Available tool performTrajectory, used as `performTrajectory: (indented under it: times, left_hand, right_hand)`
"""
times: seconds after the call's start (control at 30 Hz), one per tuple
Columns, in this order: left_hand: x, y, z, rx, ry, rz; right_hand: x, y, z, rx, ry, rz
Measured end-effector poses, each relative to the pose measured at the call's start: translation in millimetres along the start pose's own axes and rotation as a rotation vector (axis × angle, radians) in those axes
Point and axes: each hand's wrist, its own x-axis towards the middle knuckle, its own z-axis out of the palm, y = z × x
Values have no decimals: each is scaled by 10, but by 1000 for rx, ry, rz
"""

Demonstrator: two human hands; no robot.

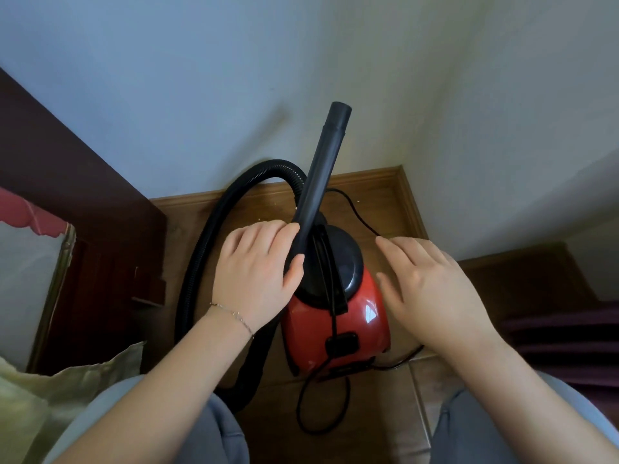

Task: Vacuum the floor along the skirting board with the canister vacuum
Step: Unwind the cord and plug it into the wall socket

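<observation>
A red canister vacuum (361,326) with a black round lid stands on the brown floor in a room corner. Its black ribbed hose (214,229) loops out to the left and back behind a black rigid tube (323,172) that points up toward the wall. My left hand (258,272) grips the lower end of that tube, thumb across it. My right hand (432,293) hovers to the right of the canister with straight, spread fingers and holds nothing. A wooden skirting board (368,177) runs along the foot of the white walls behind the vacuum.
The black power cord (321,406) loops on the floor in front of the canister and trails behind it to the right. Dark wooden furniture (83,202) stands at the left, a pale crumpled bag (43,393) at the lower left. My knees fill the bottom edge.
</observation>
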Motion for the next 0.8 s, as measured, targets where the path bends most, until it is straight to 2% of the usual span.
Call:
performTrajectory:
  times: [0.2, 0.5, 0.67, 0.8]
  left_hand:
    - [-223, 227, -71, 9, -32, 75]
    - [-231, 413, 79, 3, -77, 115]
    - [-142, 412, 182, -36, -131, 29]
    - [-133, 341, 303, -89, -223, -61]
  right_hand:
    - [-307, -55, -92, 28, 54, -23]
    - [-253, -107, 86, 61, -23, -61]
    - [177, -151, 191, 128, -84, -70]
    - [739, -203, 371, 228, -126, 2]
